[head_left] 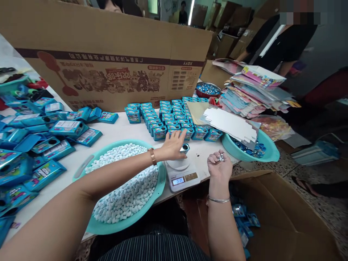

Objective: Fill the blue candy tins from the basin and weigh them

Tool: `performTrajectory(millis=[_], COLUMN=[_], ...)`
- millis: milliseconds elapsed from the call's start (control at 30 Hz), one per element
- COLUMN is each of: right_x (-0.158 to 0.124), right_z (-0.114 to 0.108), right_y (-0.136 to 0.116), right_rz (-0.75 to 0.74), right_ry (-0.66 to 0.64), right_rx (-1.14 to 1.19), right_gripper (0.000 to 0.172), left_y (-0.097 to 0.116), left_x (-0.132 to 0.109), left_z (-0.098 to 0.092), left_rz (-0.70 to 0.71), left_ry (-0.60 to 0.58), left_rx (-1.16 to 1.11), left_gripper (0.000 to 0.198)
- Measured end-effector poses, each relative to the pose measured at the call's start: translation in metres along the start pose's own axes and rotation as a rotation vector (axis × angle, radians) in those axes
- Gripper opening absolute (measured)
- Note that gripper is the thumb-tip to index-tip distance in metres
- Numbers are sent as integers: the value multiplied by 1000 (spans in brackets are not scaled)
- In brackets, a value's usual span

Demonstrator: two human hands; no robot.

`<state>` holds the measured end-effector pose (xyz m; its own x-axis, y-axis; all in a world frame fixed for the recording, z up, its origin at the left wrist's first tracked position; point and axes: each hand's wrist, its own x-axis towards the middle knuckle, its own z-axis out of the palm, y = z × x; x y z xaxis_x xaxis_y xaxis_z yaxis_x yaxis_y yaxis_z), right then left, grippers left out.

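My left hand reaches over a small white digital scale and grips a little blue tin standing on its round platform. The scale's display is lit. My right hand is curled palm up just right of the scale, holding a few small white candies. A teal basin heaped with white candies sits under my left forearm. Rows of the same blue tins stand behind the scale.
Flat blue packets cover the table's left side. A large cardboard box walls off the back. A second teal basin with white card sheets sits right. An open carton lies below. A person in black stands far right.
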<state>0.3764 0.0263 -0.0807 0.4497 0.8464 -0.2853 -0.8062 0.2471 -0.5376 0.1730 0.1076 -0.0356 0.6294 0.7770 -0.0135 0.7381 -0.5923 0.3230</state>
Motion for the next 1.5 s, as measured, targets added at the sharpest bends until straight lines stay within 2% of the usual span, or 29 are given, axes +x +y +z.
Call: performTrajectory(millis=[67, 167, 233, 300, 400, 500, 600, 733, 833, 967, 1067, 1167, 1233, 1300, 1367, 1433, 1500], right_x=[2, 3, 4, 4, 8, 14, 17, 16, 10, -1, -13, -27, -36, -46, -54, -61, -67], right_z=[0, 3, 4, 4, 0, -4, -5, -4, 1, 20, 43, 66, 77, 85, 90, 92, 92], right_y=[1, 3, 3, 1, -3, -2, 4, 14, 22, 37, 57, 87, 113, 140, 165, 182, 194], right_rz=[-14, -7, 13, 28, 28, 21, 29, 50, 83, 152, 221, 310, 351, 328, 192, -45, -304], right_ry=[-31, -51, -39, -13, 14, 17, -1, -8, 42, 66, -9, -146, -263, -434, -662, -916, -1122], right_rx=[-26, -47, -32, -5, 16, 3, -19, -57, -85, -97, -145, -279, -445, -674, -927, -1184, -1438], right_gripper=[9, 11, 11, 11, 13, 18, 20, 21, 19, 15, 13, 14, 20, 26, 28, 24, 23], left_y=[2, 4, 1, -8, -37, -83, -135, -195, -223, -238, -239, -247, -259, -276, -294, -311, -326], left_x=[3, 4, 2, -2, -8, -11, -9, 2, 12, 20, 12, -16, -49, -91, -136, -175, -201], left_z=[7, 14, 11, -3, -40, -77, -93, -80, -62, -48, -51, -67, -83, -100, -113, -121, -121], left_rz=[-2, 5, 18, 24, -29, -155, -305, -398, -396, -395, -455, -528, -580, -644, -718, -786, -808], left_ry=[-12, -37, -44, -25, 70, 157, 166, 154, 161, 245, 342, 399, 407, 395, 364, 315, 263], left_rx=[24, 36, 34, 30, 17, 90, 204, 268, 286, 268, 246, 239, 249, 263, 275, 279, 278], left_gripper=[113, 94, 81, 75, 79, 84, 85, 86, 83, 82, 87, 91, 91, 86, 78, 69, 62])
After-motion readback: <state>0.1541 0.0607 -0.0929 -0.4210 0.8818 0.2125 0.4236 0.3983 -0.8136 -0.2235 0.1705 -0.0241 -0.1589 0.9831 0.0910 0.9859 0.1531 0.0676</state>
